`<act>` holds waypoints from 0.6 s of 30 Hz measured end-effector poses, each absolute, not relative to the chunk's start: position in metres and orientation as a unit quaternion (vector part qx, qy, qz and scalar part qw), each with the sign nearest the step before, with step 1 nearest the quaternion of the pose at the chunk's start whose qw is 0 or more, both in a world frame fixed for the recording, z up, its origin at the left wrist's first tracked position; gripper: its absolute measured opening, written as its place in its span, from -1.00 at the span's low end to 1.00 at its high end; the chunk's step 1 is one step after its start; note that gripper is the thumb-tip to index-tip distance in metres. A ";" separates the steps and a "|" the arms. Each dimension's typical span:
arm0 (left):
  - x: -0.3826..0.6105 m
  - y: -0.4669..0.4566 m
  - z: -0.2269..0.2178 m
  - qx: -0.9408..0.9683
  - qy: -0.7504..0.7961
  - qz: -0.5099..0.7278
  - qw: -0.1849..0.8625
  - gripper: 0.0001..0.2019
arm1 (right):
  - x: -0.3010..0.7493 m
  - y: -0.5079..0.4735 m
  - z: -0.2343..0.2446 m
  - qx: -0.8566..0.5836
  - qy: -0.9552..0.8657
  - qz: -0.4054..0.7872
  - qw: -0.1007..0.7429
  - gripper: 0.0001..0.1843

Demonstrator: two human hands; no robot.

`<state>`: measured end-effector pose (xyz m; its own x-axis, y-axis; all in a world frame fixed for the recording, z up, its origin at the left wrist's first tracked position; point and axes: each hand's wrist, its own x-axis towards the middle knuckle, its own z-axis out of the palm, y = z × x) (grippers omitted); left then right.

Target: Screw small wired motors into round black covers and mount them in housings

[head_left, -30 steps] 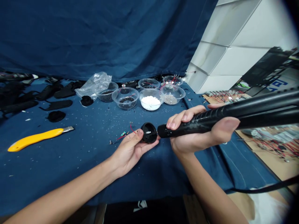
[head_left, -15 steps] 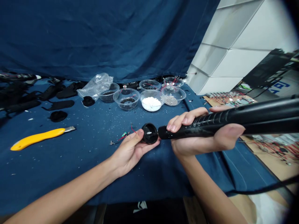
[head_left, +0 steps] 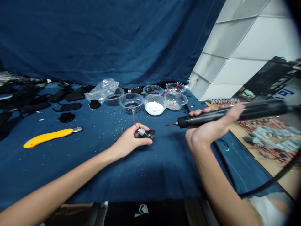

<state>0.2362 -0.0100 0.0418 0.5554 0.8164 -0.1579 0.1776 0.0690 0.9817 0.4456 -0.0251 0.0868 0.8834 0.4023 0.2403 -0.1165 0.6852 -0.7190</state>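
My left hand (head_left: 127,142) is closed around a small black plastic housing (head_left: 149,134), held just above the blue cloth. A silver cylinder like a small motor (head_left: 141,131) shows on it, and a red wire (head_left: 134,121) rises from there. My right hand (head_left: 208,131) grips a thick black electric screwdriver (head_left: 211,117), fingers behind it and thumb over the top. Its thin metal bit (head_left: 171,124) points left toward the housing, with a gap between them. A black cable (head_left: 270,183) hangs at the right.
Clear plastic bowls stand at the back, one with white bits (head_left: 154,108), others with dark screws (head_left: 131,107) or grey pieces. A yellow utility knife (head_left: 50,137) lies left, near several black plastic parts (head_left: 68,117). Wired parts (head_left: 277,138) cover a board at right.
The screwdriver has drawn back right from the housing, so its bit now shows. My left hand has turned the housing, bringing the silver cylinder into view. The camera view has shifted slightly.
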 end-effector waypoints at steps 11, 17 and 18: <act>0.227 0.003 0.018 0.924 0.326 0.118 0.163 -0.43 | 0.449 -0.001 0.012 -0.566 -0.127 0.373 0.724 -0.84; 0.198 -0.036 0.024 0.913 0.376 0.133 0.083 -0.34 | 0.434 -0.035 0.005 -0.612 -0.219 0.407 0.641 -0.58; 0.189 -0.047 0.024 0.910 0.378 0.154 0.067 -0.41 | 0.433 -0.041 0.005 -0.630 -0.248 0.394 0.621 -0.51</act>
